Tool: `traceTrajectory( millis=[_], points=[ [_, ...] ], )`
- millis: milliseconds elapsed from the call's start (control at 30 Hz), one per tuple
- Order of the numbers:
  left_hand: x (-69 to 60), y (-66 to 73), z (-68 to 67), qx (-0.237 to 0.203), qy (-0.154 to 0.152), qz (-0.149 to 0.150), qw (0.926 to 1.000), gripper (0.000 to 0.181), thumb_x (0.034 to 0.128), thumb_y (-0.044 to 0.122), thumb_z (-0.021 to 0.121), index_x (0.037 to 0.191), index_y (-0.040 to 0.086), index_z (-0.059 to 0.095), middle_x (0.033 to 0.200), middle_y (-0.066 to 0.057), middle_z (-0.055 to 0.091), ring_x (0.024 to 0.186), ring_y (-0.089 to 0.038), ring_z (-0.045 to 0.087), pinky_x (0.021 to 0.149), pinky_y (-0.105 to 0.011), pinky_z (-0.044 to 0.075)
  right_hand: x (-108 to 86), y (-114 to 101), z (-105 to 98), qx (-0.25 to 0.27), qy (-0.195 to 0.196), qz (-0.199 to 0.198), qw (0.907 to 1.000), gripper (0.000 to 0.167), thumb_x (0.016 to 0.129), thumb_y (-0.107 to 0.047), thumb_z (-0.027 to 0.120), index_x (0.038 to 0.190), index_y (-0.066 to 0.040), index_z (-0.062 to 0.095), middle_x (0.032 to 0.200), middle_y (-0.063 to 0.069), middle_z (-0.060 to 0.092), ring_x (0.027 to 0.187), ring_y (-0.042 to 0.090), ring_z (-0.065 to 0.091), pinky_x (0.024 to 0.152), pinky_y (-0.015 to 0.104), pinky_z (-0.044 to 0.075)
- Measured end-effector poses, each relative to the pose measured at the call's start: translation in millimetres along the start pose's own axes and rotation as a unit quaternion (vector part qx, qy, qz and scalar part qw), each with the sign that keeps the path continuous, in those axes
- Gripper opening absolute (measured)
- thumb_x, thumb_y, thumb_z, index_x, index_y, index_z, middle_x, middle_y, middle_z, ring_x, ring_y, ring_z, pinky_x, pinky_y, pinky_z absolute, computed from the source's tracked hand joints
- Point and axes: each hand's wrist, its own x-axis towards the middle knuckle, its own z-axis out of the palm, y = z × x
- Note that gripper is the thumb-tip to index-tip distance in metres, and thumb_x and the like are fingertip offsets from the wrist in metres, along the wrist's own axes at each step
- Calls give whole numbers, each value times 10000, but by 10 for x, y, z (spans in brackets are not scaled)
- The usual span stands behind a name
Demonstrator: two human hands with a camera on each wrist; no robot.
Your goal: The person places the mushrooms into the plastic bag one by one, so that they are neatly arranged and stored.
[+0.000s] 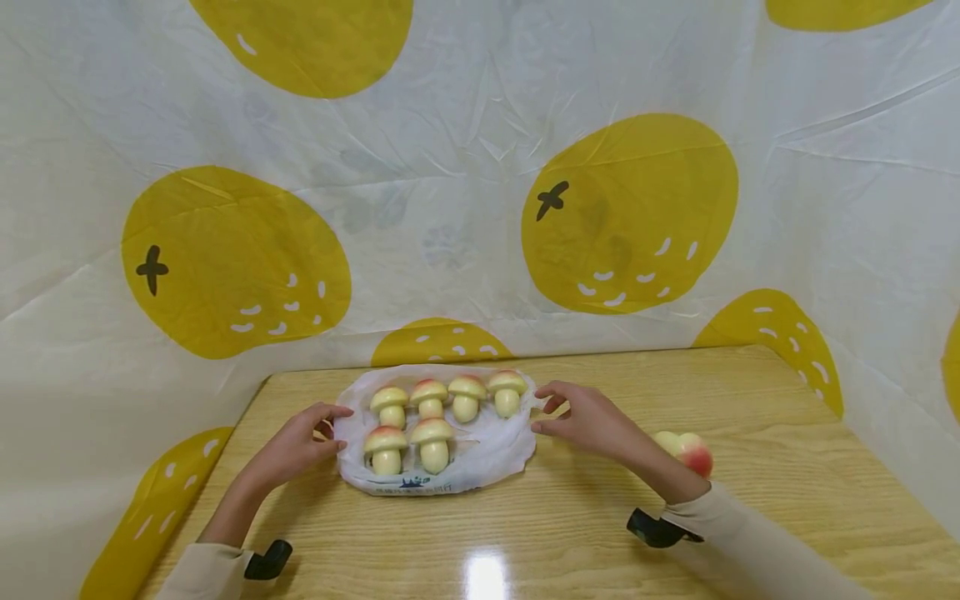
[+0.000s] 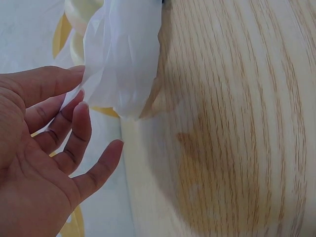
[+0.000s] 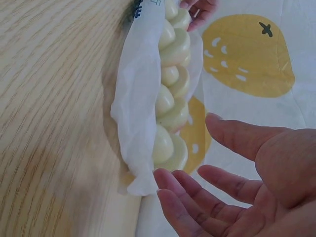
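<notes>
Several pale yellow mushroom-shaped pieces with reddish cap tops (image 1: 434, 444) lie in two rows on a white plastic bag (image 1: 495, 454), whose edge stands up around them. Dark blue print shows on the bag's near side. My left hand (image 1: 306, 439) is at the bag's left edge, thumb and index finger apart; in the left wrist view its thumb tip meets the thin plastic. At the right edge, my right hand (image 1: 588, 419) has its fingers spread, with the fingertips by the bag's corner. Whether they touch it I cannot tell.
A rounded yellow and red piece (image 1: 694, 454) lies on the wooden table (image 1: 420, 550), partly behind my right forearm. A white cloth with yellow fruit prints (image 1: 450, 208) hangs along the table's back and sides. Black wrist mounts (image 1: 268, 560) sit at both cuffs.
</notes>
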Motion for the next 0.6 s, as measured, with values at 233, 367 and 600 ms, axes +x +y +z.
traceTrajectory(
  millis=[233, 367, 600],
  points=[
    [4, -6, 0, 17, 14, 7, 10000, 415, 908, 62, 743, 1295, -30, 624, 1170, -136, 610, 945, -225, 565, 718, -262, 506, -98, 114, -150, -54, -68, 69, 9999, 500, 876, -246, 813, 1312, -72, 638, 1109, 152, 685, 901, 243, 710, 741, 368, 555],
    [5, 7, 2, 14, 5, 7, 10000, 416, 906, 61, 744, 1293, -31, 625, 1172, -136, 611, 945, -224, 566, 718, -261, 506, -165, 159, -238, -41, -108, 108, 9999, 501, 885, -229, 805, 1326, -70, 628, 1116, 136, 678, 915, 251, 712, 726, 361, 556],
    [0, 21, -5, 13, 2, -39, 10000, 416, 911, 61, 741, 1300, -27, 623, 1180, -137, 609, 953, -229, 564, 716, -262, 505, -302, 224, -356, -112, -157, 207, 9996, 517, 879, -208, 808, 1337, -65, 615, 1133, 124, 670, 937, 264, 695, 735, 368, 559]
  ],
)
